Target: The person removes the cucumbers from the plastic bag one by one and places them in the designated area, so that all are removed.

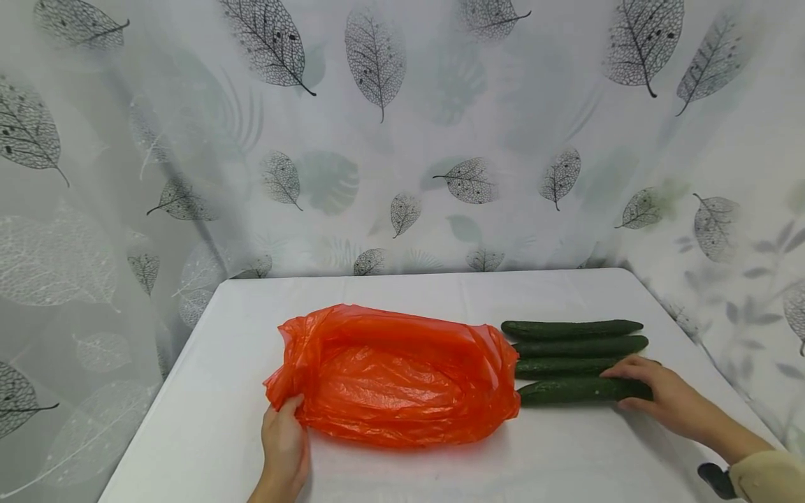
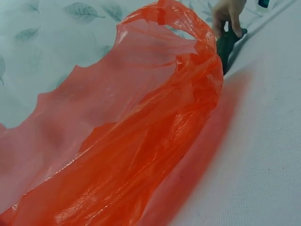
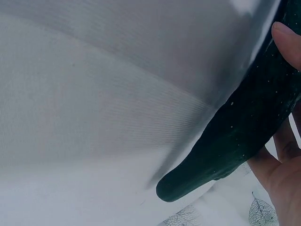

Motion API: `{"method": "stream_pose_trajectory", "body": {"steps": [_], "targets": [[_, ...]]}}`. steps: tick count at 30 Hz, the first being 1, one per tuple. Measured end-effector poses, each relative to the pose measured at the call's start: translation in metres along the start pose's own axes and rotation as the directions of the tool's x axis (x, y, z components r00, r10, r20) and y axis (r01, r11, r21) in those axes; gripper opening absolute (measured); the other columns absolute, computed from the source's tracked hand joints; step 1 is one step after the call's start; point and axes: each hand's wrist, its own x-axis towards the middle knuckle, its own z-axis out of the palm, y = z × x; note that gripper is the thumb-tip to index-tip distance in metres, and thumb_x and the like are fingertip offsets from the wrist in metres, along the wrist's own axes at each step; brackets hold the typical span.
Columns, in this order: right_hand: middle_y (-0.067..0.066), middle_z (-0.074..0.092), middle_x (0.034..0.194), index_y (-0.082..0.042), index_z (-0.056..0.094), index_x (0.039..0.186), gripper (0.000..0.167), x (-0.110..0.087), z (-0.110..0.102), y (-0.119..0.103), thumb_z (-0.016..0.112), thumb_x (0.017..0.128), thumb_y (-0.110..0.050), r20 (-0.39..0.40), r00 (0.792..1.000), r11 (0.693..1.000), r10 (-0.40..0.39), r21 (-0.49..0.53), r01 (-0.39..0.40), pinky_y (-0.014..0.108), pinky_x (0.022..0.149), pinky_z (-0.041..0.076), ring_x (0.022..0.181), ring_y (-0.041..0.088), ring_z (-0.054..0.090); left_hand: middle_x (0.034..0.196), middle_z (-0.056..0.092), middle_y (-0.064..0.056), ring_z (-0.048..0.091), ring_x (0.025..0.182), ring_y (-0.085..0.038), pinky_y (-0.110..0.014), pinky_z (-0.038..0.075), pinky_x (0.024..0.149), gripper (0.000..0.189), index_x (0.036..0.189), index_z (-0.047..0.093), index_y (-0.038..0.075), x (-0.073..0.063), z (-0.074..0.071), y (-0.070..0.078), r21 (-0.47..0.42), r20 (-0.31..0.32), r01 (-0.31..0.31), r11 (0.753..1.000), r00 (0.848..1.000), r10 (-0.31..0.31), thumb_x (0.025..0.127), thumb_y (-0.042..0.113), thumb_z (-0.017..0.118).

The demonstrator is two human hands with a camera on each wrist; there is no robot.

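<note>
A red plastic bag point(image 1: 390, 381) lies spread on the white table with its mouth opened wide. At the bag's left end, my left hand point(image 1: 284, 440) pinches its edge. Several dark green cucumbers lie in a row to the right of the bag. My right hand point(image 1: 663, 395) grips the right end of the nearest cucumber point(image 1: 572, 391), thumb on the near side and fingers over the far side. In the right wrist view that cucumber point(image 3: 235, 127) runs diagonally between thumb and fingers. The left wrist view shows the bag point(image 2: 155, 127) but not the left hand.
Behind the held one lie the other cucumbers point(image 1: 581, 347), their left ends close to the bag's right side. The white table point(image 1: 402, 482) ends at a back edge near a leaf-patterned curtain point(image 1: 402, 154), which also hangs along both sides.
</note>
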Motion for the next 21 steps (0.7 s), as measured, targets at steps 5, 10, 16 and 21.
{"method": "stream_pose_trajectory", "body": {"steps": [5,10,16,21], "targets": [[-0.005,0.060,0.110,-0.017,0.071,0.116,0.047,0.0000,0.0029,-0.0008,0.088,0.072,-0.016,0.069,0.997,1.000,0.026,-0.010,-0.026,0.034,0.074,0.054,0.100,0.011,0.059,0.162,0.018,-0.007,0.023,0.144,-0.025,-0.039,0.022,0.121,0.060,0.160,0.006,0.002,-0.0019,0.0006,0.0019,-0.007,0.002,0.001,1.000,1.000,-0.001,0.107,0.014,0.029],[-0.001,0.060,0.111,-0.012,0.070,0.118,0.047,0.0028,0.0015,-0.0046,0.087,0.074,-0.016,0.143,0.986,0.997,0.080,-0.035,-0.075,0.041,0.075,0.055,0.099,0.025,0.063,0.158,0.023,-0.006,0.027,0.140,-0.024,-0.037,0.025,0.120,0.059,0.160,0.011,0.003,-0.0036,0.0001,0.0048,0.006,-0.006,0.007,1.000,1.000,-0.007,0.105,0.012,0.032],[0.012,0.063,0.115,-0.007,0.069,0.118,0.047,0.0043,-0.0002,-0.0089,0.087,0.074,-0.013,0.158,0.980,0.993,0.117,-0.029,-0.114,0.059,0.083,0.051,0.106,0.043,0.060,0.154,0.031,-0.003,0.035,0.134,-0.023,-0.034,0.032,0.116,0.057,0.158,0.020,0.007,-0.0048,-0.0013,0.0072,0.044,-0.029,0.005,0.999,1.000,-0.004,0.105,0.015,0.039],[0.016,0.064,0.115,-0.006,0.070,0.115,0.046,0.0048,0.0004,-0.0092,0.088,0.073,-0.013,0.137,0.983,0.992,0.119,-0.047,-0.114,0.062,0.084,0.050,0.106,0.045,0.060,0.156,0.034,0.000,0.039,0.133,-0.021,-0.028,0.039,0.110,0.060,0.159,0.025,0.011,-0.0044,-0.0032,0.0097,0.063,-0.061,-0.051,0.997,0.997,0.055,0.103,0.017,0.047]]}}
